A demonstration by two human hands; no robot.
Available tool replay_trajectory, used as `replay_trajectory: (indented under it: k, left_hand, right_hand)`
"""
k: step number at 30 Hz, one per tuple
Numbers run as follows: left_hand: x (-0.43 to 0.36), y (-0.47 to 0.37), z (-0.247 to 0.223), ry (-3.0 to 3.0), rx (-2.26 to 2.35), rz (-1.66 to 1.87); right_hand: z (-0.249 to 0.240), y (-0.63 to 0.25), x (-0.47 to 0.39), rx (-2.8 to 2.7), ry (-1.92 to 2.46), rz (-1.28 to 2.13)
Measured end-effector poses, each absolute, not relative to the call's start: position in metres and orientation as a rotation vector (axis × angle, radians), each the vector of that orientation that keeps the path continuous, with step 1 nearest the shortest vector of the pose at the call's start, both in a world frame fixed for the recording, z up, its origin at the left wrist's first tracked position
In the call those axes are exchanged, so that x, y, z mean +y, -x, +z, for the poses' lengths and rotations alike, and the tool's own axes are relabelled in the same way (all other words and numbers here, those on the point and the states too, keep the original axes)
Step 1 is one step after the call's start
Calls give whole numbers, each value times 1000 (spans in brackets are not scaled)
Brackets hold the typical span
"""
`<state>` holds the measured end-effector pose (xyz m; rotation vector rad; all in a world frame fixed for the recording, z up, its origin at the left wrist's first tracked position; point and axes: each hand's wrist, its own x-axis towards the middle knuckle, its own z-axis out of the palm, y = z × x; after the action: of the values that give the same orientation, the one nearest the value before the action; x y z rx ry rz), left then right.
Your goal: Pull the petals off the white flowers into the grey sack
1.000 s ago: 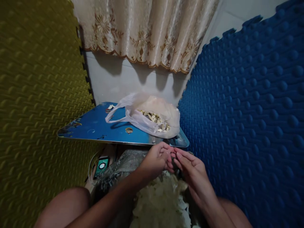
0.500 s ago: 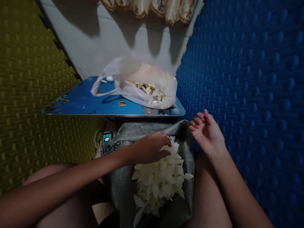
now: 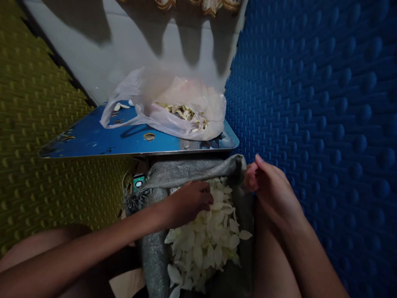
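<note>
A grey woven sack (image 3: 156,244) stands open between the person's legs, filled with pale cream flowers or petals (image 3: 211,236). My left hand (image 3: 194,202) rests over the upper left part of the petals, its fingers curled down; what they hold, if anything, is hidden. My right hand (image 3: 263,182) is at the sack's right rim, fingers curled in and thumb pointing up; its fingertips are blurred. Beyond the sack, a translucent white plastic bag (image 3: 214,111) holding more petals lies on a blue printed table (image 3: 124,142).
Loose white petals (image 3: 121,106) lie at the table's back left. A small green item (image 3: 138,182) sits left of the sack, below the table edge. A blue textured mat wall (image 3: 325,124) rises on the right and a yellow-green one (image 3: 40,124) on the left.
My left hand has moved slightly left and its fingers have curled in. My right hand has turned and closed more near the sack rim. The camera view has shifted a little.
</note>
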<state>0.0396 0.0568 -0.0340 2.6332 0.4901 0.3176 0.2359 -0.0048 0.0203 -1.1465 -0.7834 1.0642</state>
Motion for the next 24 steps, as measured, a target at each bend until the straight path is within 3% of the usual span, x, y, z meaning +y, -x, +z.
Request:
replay_trajectory:
  k: [5,9,13,19,24]
  left_hand:
    - [61,-34,-18,-2365,544,563]
    - [55,-34,1,-2312,631,776]
    - [43,-33,8,-2533,648,1110]
    - [32,-32,19,-2793,368,1343]
    - [39,-35,25,-2334,650,1073]
  right_hand:
    - [19,-236,-9,-1348,1473,785]
    - [20,-228,-13,-1679,1461,1046]
    - [19,-218,-17,-1623,1327,1172]
    - [20,-204,-23,-1412,1097,1309]
    - [21,-203,-23,-1328,1150,1219]
